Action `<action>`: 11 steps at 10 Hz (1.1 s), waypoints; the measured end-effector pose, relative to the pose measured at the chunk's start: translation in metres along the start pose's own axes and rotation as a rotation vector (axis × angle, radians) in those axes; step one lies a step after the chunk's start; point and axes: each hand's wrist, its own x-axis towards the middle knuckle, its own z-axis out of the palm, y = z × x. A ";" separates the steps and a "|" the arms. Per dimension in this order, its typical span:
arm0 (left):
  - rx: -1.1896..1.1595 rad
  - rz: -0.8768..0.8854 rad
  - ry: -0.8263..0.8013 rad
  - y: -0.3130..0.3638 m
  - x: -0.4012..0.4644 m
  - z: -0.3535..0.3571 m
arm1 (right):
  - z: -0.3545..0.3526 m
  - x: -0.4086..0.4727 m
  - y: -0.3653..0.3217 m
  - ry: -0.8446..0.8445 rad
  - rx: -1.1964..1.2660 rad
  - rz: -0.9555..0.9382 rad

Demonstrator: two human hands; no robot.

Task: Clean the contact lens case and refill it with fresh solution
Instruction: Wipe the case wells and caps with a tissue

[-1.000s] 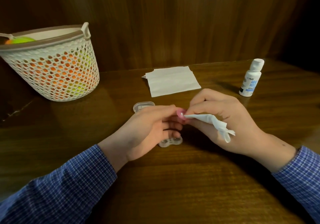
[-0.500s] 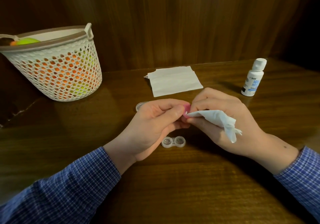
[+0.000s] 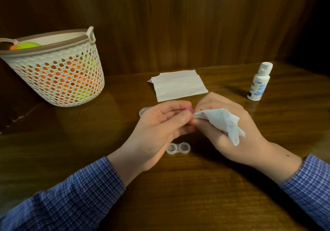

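Hands [image 3: 157,129] lifted, pinching pink cap [image 3: 243,109], tissue [image 3: 223,122]

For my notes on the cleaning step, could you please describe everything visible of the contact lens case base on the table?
The contact lens case base is clear, colourless plastic: two round wells joined side by side in a figure-eight outline. Both wells are uncapped and face up. It lies flat on the wooden table, just below and between the two hands, apparently touched by neither. Whether the wells hold any liquid cannot be told.

Glossy wooden table [image 3: 178,195], clear plastic lens case [image 3: 178,148], soft creased paper tissue [image 3: 223,120].
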 end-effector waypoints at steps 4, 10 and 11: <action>-0.088 -0.101 -0.150 0.004 0.000 -0.006 | -0.001 0.006 0.010 -0.023 -0.086 -0.174; -0.043 -0.138 -0.162 0.007 0.002 -0.009 | 0.004 0.010 0.016 -0.003 -0.086 -0.268; -0.075 -0.127 -0.198 0.007 0.001 -0.010 | 0.003 0.007 0.020 -0.015 -0.028 -0.190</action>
